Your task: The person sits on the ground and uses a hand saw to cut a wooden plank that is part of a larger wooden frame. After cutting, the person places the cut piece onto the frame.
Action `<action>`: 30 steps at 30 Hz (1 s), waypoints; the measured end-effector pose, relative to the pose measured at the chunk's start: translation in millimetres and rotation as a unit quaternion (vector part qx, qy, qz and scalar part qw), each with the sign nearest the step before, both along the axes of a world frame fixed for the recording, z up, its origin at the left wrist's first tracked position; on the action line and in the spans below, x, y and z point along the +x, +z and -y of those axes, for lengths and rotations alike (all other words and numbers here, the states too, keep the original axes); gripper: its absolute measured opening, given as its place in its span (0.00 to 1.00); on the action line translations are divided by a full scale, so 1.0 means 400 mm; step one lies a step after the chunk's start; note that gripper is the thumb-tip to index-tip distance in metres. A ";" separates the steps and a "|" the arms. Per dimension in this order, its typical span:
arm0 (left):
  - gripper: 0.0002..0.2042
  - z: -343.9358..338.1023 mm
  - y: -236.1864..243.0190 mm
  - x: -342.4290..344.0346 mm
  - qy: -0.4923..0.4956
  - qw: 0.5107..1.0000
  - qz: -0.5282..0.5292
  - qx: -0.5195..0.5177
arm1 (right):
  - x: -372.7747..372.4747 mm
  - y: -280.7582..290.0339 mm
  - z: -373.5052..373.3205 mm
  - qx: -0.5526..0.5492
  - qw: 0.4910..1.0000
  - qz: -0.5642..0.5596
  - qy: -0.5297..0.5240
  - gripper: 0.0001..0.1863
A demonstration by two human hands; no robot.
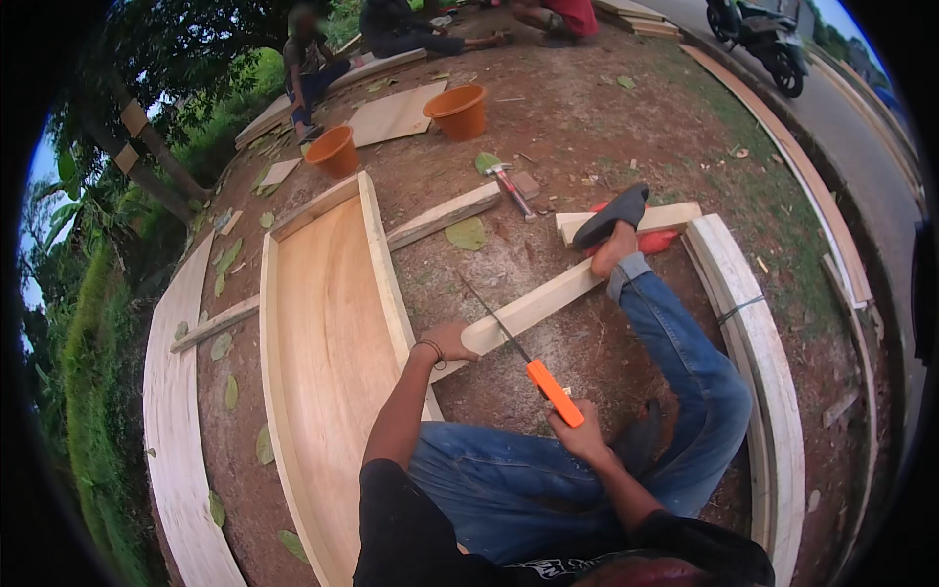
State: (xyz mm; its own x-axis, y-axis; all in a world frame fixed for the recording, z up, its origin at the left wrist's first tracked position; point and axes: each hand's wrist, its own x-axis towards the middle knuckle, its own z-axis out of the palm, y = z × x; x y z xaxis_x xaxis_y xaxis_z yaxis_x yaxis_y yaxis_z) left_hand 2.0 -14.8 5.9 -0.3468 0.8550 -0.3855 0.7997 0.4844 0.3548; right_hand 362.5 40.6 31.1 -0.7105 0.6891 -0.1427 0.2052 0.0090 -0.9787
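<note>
In my right hand (579, 430) is a handsaw (554, 391) with an orange handle and a thin dark blade. The blade lies across a pale wooden board (553, 298) that slants up to the right in front of me. Whether its teeth sit in a cut, I cannot tell. My left hand (448, 340) grips the same board near its lower left end, to the left of the blade. My foot in a dark shoe (614, 217) presses on the board's far right end.
A long shallow plywood tray frame (323, 293) lies at my left, with a flat plank (176, 391) beyond it. Stacked beams (753, 342) are at my right. A hammer (512, 189) lies ahead, near two orange buckets (457, 113). People sit farther off; a motorbike (768, 44) stands on the road.
</note>
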 end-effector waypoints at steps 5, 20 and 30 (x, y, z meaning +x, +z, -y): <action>0.40 0.011 0.097 0.080 0.024 0.991 -0.129 -0.029 | -0.015 -0.011 0.003 0.009 0.999 -0.031 0.001 0.13; 0.37 0.021 0.070 0.043 0.042 0.989 -0.140 -0.014 | -0.092 -0.019 -0.014 -0.012 1.000 -0.005 0.027 0.14; 0.33 -0.004 0.076 0.037 0.036 0.996 -0.086 -0.010 | -0.001 0.046 -0.012 -0.035 0.999 0.034 0.021 0.10</action>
